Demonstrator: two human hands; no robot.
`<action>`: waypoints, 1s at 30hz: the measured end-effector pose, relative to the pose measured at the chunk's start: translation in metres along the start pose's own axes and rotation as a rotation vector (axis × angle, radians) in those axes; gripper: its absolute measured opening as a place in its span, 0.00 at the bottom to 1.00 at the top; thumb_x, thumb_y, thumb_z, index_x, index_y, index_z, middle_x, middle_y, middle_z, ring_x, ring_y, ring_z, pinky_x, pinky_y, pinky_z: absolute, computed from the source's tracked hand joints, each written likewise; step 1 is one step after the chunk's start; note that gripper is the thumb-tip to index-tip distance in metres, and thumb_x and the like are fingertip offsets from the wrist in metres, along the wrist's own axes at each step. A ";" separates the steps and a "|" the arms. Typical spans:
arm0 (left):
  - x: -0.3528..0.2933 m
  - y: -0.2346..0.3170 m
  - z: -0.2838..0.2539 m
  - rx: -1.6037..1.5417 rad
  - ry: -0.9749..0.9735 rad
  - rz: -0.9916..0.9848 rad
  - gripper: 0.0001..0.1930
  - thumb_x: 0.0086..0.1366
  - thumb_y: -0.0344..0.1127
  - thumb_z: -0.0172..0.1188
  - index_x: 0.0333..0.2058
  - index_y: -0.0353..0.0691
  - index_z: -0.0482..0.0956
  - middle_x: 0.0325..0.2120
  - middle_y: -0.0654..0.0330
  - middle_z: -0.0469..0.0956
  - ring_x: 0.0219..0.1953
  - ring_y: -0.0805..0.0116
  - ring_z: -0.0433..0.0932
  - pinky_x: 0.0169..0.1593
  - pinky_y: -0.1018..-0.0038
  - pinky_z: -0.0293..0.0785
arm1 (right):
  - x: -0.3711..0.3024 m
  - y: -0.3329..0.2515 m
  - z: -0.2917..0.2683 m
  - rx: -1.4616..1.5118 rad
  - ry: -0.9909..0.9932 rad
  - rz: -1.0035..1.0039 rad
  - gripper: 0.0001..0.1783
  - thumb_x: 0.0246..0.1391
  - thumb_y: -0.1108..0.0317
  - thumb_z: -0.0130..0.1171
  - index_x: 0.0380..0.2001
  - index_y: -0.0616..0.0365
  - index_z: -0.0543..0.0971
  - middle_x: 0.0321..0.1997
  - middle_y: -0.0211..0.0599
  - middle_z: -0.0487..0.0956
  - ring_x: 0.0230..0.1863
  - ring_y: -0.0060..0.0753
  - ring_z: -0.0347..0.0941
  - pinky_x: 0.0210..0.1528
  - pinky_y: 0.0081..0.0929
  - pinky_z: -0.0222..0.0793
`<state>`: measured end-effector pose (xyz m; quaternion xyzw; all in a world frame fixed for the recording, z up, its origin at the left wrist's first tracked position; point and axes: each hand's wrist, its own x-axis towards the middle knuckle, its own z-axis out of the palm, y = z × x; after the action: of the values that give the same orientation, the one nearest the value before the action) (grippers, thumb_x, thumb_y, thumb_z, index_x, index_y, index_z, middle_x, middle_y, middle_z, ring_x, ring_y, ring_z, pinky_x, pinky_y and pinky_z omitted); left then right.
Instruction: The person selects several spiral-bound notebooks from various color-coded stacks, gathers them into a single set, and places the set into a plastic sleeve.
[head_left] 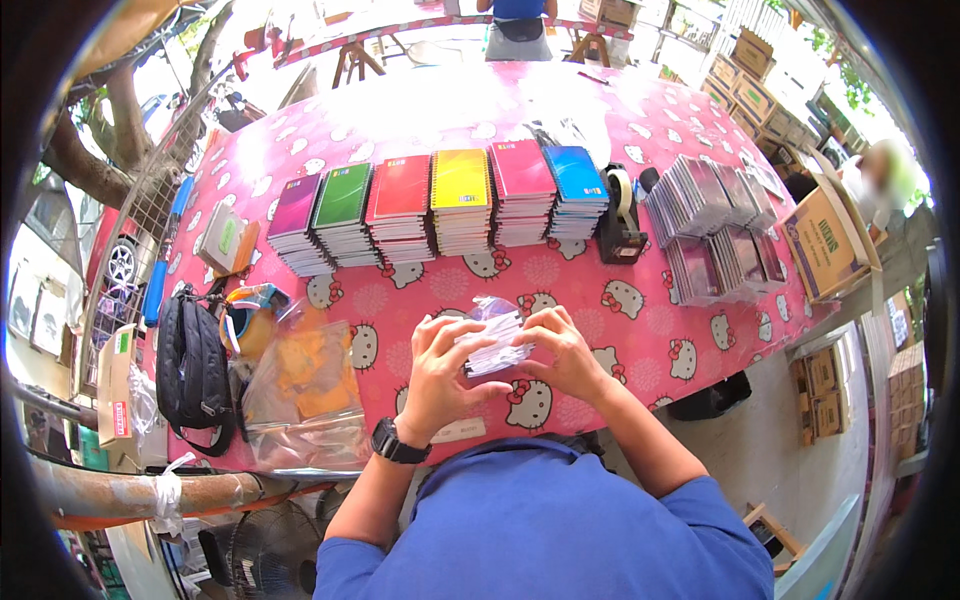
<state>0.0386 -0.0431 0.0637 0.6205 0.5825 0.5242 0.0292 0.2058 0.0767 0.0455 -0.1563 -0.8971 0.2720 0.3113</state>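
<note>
Above the near middle of the pink table, my left hand [440,368] and my right hand [572,358] grip a stack of small notebooks [494,350] from both sides. White page edges face me, and a bit of purplish cover shows at the far end. Beyond them stands a row of spiral notebook piles: purple [298,225], green [342,205], red [399,195], yellow [460,185], pink [521,180] and blue [575,180]. A dark watch sits on my left wrist.
Right of the row are a black tape dispenser [622,225] and plastic-wrapped notebook packs [705,225]. An open carton [825,240] stands at the right edge. On the left lie a black bag [192,370], clear plastic bags [300,400] and a small notebook pile [225,240].
</note>
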 end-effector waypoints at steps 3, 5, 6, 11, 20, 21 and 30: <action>-0.005 -0.006 0.002 0.216 -0.133 0.152 0.10 0.45 0.40 0.68 0.28 0.48 0.82 0.36 0.64 0.77 0.45 0.61 0.71 0.56 0.56 0.57 | -0.003 0.002 0.002 0.100 -0.010 -0.035 0.14 0.32 0.72 0.68 0.29 0.51 0.79 0.34 0.28 0.73 0.43 0.35 0.66 0.47 0.33 0.62; -0.002 -0.002 0.003 0.077 0.080 0.122 0.09 0.47 0.38 0.67 0.28 0.45 0.81 0.35 0.62 0.77 0.44 0.62 0.71 0.53 0.59 0.61 | 0.006 -0.004 -0.004 0.236 0.002 0.005 0.12 0.33 0.72 0.69 0.27 0.52 0.80 0.34 0.26 0.74 0.43 0.33 0.66 0.47 0.31 0.62; 0.000 -0.001 0.002 0.006 0.186 0.107 0.09 0.48 0.37 0.67 0.28 0.44 0.80 0.35 0.60 0.77 0.43 0.62 0.71 0.51 0.61 0.63 | 0.010 -0.005 -0.006 0.367 0.010 0.051 0.10 0.35 0.72 0.69 0.25 0.52 0.80 0.35 0.24 0.74 0.43 0.30 0.66 0.47 0.29 0.61; 0.009 -0.022 -0.002 -0.064 -0.027 -0.413 0.13 0.50 0.32 0.66 0.35 0.37 0.79 0.33 0.58 0.78 0.40 0.60 0.74 0.47 0.69 0.68 | 0.035 0.017 -0.015 0.287 -0.015 0.330 0.25 0.42 0.62 0.66 0.46 0.55 0.75 0.46 0.36 0.75 0.49 0.36 0.65 0.51 0.30 0.62; 0.023 -0.021 -0.001 -0.424 0.212 -0.364 0.20 0.46 0.34 0.71 0.40 0.36 0.78 0.38 0.59 0.78 0.45 0.66 0.73 0.47 0.73 0.68 | 0.061 0.021 0.007 0.517 -0.191 0.249 0.08 0.47 0.69 0.64 0.31 0.61 0.81 0.33 0.32 0.79 0.34 0.19 0.73 0.38 0.19 0.69; 0.010 -0.035 0.005 -0.465 0.067 -0.395 0.22 0.46 0.36 0.71 0.41 0.35 0.78 0.39 0.59 0.78 0.45 0.68 0.73 0.48 0.73 0.68 | 0.061 0.016 -0.001 0.789 -0.119 0.326 0.08 0.48 0.69 0.63 0.31 0.62 0.81 0.30 0.29 0.79 0.32 0.19 0.71 0.35 0.18 0.67; -0.003 -0.053 0.011 -0.391 -0.073 -0.290 0.22 0.49 0.32 0.67 0.45 0.36 0.76 0.46 0.56 0.74 0.51 0.67 0.70 0.55 0.72 0.65 | 0.020 0.019 -0.001 0.067 -0.238 -0.171 0.37 0.32 0.59 0.72 0.51 0.49 0.73 0.58 0.33 0.68 0.61 0.40 0.61 0.60 0.38 0.55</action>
<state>0.0103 -0.0217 0.0225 0.5316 0.5514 0.5947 0.2446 0.1934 0.1013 0.0445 -0.0355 -0.9280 0.2910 0.2300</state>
